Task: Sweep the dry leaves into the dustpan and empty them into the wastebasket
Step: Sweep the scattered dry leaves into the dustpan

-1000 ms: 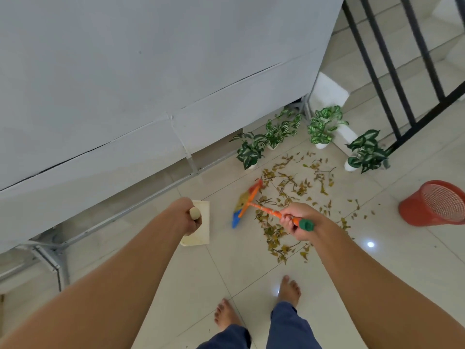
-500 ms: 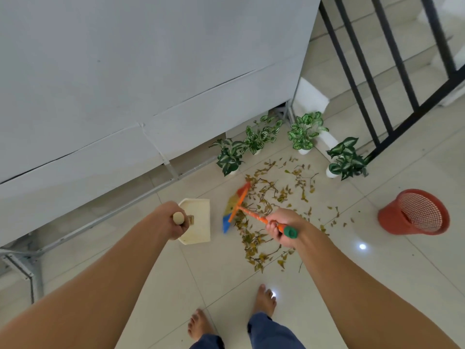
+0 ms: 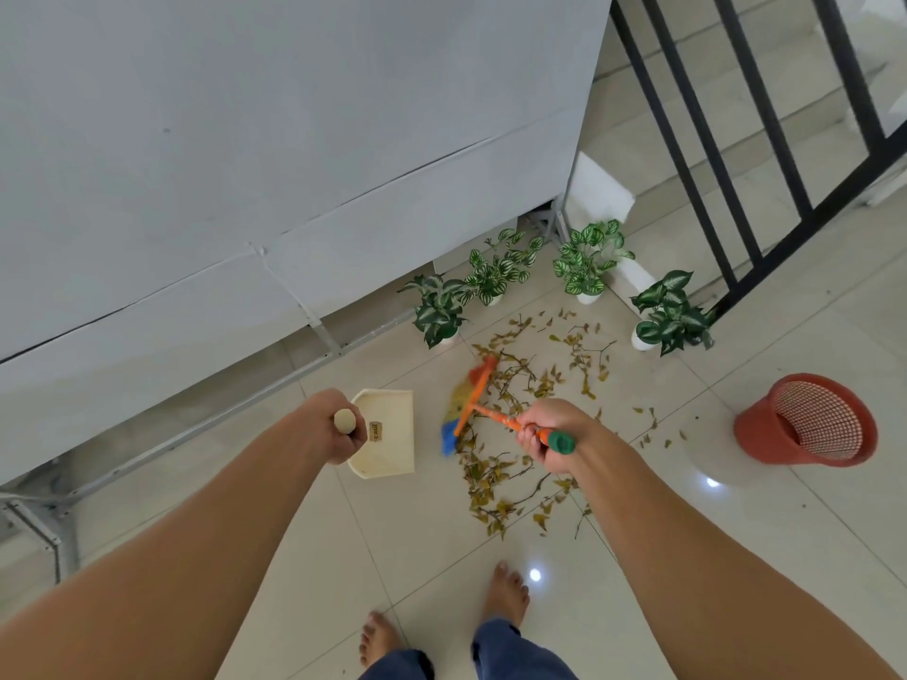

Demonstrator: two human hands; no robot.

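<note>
Dry brown leaves [image 3: 520, 424] lie scattered over the pale floor tiles in front of me. My right hand [image 3: 552, 434] grips the orange handle of a small broom [image 3: 468, 404] whose multicoloured bristles rest on the floor at the left edge of the leaves. My left hand [image 3: 333, 431] is closed on the wooden handle of a cream dustpan [image 3: 387, 434], which sits flat on the floor just left of the broom head. A red mesh wastebasket [image 3: 807, 422] stands tilted on the floor at the right.
Several small potted plants [image 3: 586, 262] stand in a row behind the leaves, against a white panel wall [image 3: 245, 164] on metal legs. A black railing [image 3: 726, 154] borders steps at the upper right. My bare feet [image 3: 505, 593] are near the bottom.
The view has shifted, so everything sits further left and lower in the frame. The dustpan has come out from under my left hand and lies closer to the broom head.
</note>
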